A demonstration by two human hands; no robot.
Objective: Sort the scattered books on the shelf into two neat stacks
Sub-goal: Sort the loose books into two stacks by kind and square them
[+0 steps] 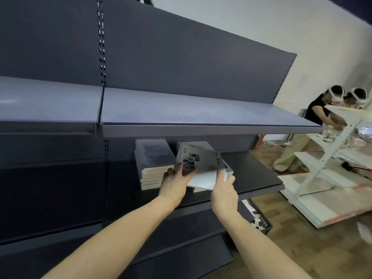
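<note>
1. I have a book (201, 168) held in both hands above the dark lower shelf (257, 174), tilted, its far edge raised over the right-hand stack (226, 167).
2. My left hand (175, 183) has its grip on the near left corner, fingers spread over the printed cover; my right hand (224, 188) pinches the near right edge, thumb on top.
3. The finished stack (155, 164) stands just to the left, toward the shelf's back, its edges squared.
4. To do this well, I judge I should level the book, line its corners with the books beneath, then lower it flat before letting go.
5. The grey shelf above (201, 115) overhangs closely, so headroom looks tight.
6. Beyond the shelf's right end, two people (322, 109) work at white shelving (342, 137) on a wooden floor (302, 248).
</note>
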